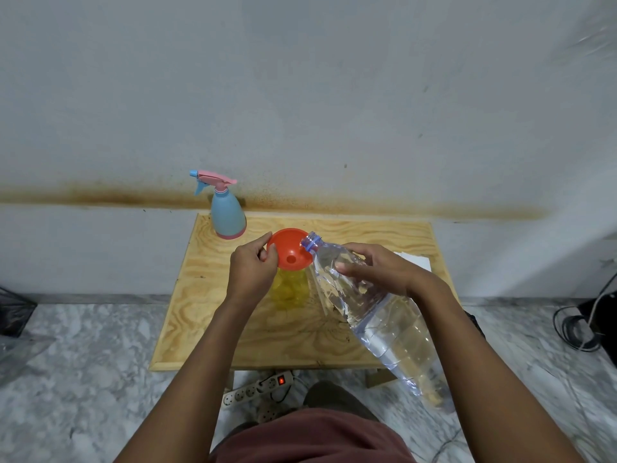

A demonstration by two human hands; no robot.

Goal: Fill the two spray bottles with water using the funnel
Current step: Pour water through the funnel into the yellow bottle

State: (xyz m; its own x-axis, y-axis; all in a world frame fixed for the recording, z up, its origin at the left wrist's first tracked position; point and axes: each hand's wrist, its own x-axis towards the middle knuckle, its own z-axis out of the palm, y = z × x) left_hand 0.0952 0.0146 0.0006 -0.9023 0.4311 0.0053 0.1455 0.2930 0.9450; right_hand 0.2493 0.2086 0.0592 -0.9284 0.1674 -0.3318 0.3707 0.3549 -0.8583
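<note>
Standing on a small wooden table point(213, 329), a yellow spray bottle point(291, 289) is being topped by a red funnel point(289, 248), whose spout is going down into the bottle's neck. The funnel is being held at its left rim by the left hand point(251, 272); the thumb and the fingers are closed on the rim, so the hand is grasping the funnel. The yellow bottle is partly hidden behind this hand and under the funnel, and no spray head is seen on it.

A big clear water bottle point(374, 312) is being held by the right hand point(377, 270), which is lying over its upper part with the fingers curled around the body. The water bottle is being tilted, with its open mouth resting at the right edge of the funnel and its bottom raised toward the person, past the near edge of the table. Water is seen inside it. Whether water is running into the funnel at this moment cannot be told.

A blue spray bottle point(228, 212) with a pink spray head is standing upright at the far left corner of the table, close to the wall, apart from both hands. A white sheet point(417, 260) is lying at the right side of the table, partly covered by the right hand. Under the table, on the marble floor, a power strip point(257, 389) with a lit red switch is lying.
</note>
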